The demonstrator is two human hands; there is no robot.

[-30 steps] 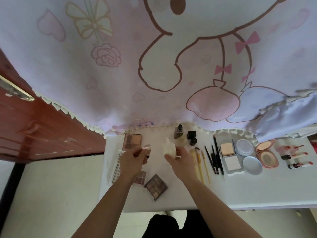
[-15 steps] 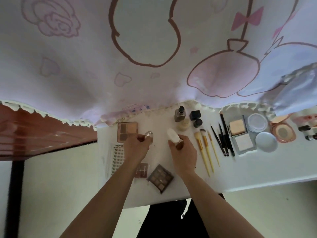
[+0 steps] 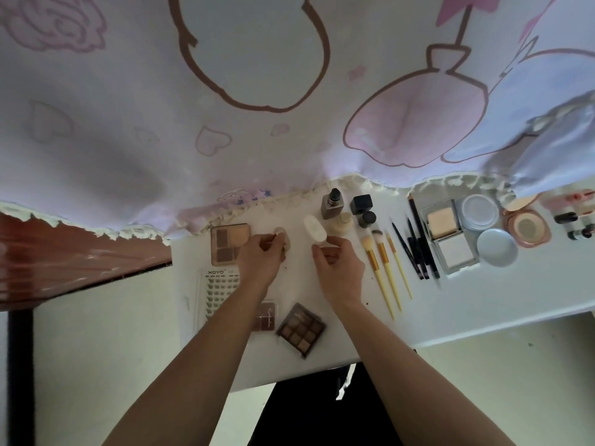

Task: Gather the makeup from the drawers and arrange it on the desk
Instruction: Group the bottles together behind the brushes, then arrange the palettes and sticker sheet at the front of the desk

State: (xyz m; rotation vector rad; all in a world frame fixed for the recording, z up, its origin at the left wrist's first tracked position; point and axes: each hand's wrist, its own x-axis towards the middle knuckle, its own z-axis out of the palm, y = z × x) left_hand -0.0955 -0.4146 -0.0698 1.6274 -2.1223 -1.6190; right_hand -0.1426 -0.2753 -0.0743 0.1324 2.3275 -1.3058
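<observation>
On the white desk (image 3: 483, 304) my left hand (image 3: 259, 257) pinches a small round beige compact (image 3: 280, 237) beside a tan eyeshadow palette (image 3: 229, 243). My right hand (image 3: 338, 268) holds the lower end of a white tube (image 3: 315, 228) that lies on the desk. Right of it stand foundation bottles (image 3: 331, 204) and a black-capped bottle (image 3: 362, 206). Further right lie yellow-handled brushes (image 3: 381, 268), black pencils (image 3: 418, 249), powder compacts (image 3: 447, 239), round blue tins (image 3: 497, 247) and a pink compact (image 3: 526, 226).
A dark square palette (image 3: 301, 329), a small brown palette (image 3: 267, 315) and a sheet of false nails (image 3: 219, 284) lie near the desk's front left. A cartoon-printed curtain (image 3: 257, 107) hangs over the back edge. A red-brown wooden cabinet (image 3: 64, 252) stands left. Small bottles (image 3: 576, 223) sit far right.
The view has tilted down and moved closer to the desk. My right hand has lowered the white tube toward the bottles; my left hand keeps the small compact by the tan palette.
</observation>
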